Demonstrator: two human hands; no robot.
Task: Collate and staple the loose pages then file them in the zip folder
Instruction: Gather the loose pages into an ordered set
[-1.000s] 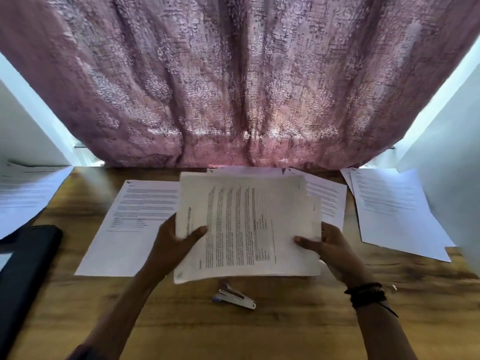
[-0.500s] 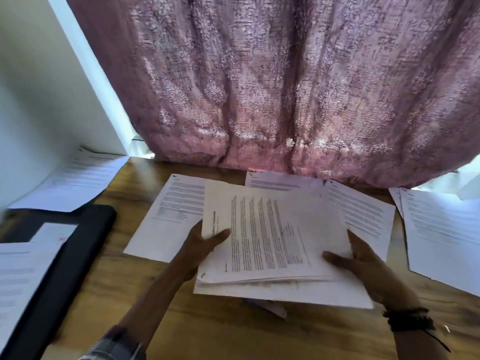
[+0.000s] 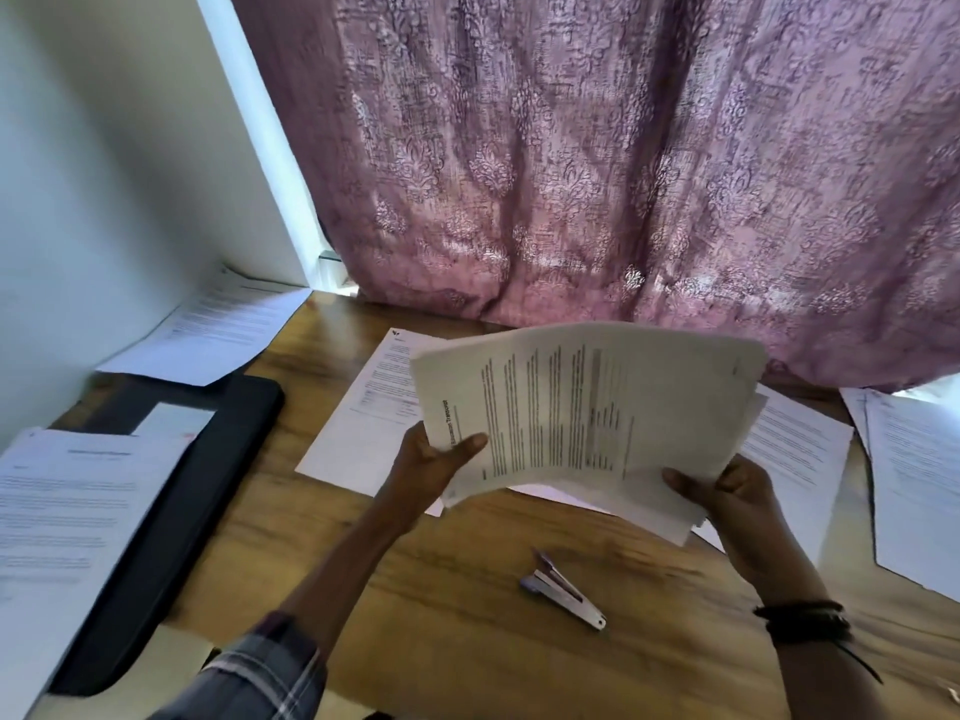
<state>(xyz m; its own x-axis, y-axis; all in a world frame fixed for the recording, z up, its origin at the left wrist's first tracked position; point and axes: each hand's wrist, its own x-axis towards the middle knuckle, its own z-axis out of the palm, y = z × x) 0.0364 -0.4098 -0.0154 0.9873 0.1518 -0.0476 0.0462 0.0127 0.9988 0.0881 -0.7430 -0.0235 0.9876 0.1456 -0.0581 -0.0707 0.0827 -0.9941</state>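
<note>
While both hands hold it above the brown wooden table (image 3: 467, 662), the stack of white printed pages (image 3: 587, 413) bows upward in the middle and is clear of the tabletop. The left hand (image 3: 431, 470) pinches the stack's 9 o'clock edge, thumb on the top sheet and fingers underneath. The right hand (image 3: 737, 506) grips the corner at 4 o'clock, thumb on top and fingers curled beneath, where the lower sheets fan out unevenly.

At 6 o'clock from the stack, between the two forearms, a small lilac and silver stapler (image 3: 563, 595) lies on the table, untouched. At 8 o'clock from the left hand, a black zip folder (image 3: 171, 522) lies along the table's edge, with a loose printed sheet (image 3: 67, 522) partly over it. Other single white sheets lie flat on the table at 10 o'clock (image 3: 374, 407) and 3 o'clock (image 3: 795, 454) of the stack.

Text on the top page runs sideways in dense columns. A bold heading sits just beside the left thumb; it may begin "Education", but blur keeps it from being read for certain. The body text is too small to make out.
</note>
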